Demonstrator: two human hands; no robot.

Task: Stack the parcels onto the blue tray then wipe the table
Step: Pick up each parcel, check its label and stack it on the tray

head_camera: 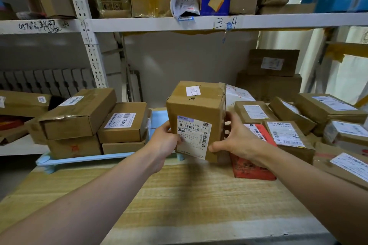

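Observation:
I hold a tall brown cardboard parcel [196, 109] upright between both hands, above the right end of the light blue tray [83, 159]. My left hand [166, 141] grips its lower left edge, thumb on the white shipping label. My right hand [239, 141] grips its right side and lower corner. Several brown parcels [79, 113] are stacked on the left part of the tray. More parcels [286, 135] lie in a pile on the wooden table [179, 195] to the right, among them a red flat packet [253, 167].
A white metal shelf rack [93, 53] stands behind the table, its upper shelf [199, 23] loaded with boxes and bags. Larger boxes [270, 77] are stacked at the back right. The table's near edge runs across the bottom of the view.

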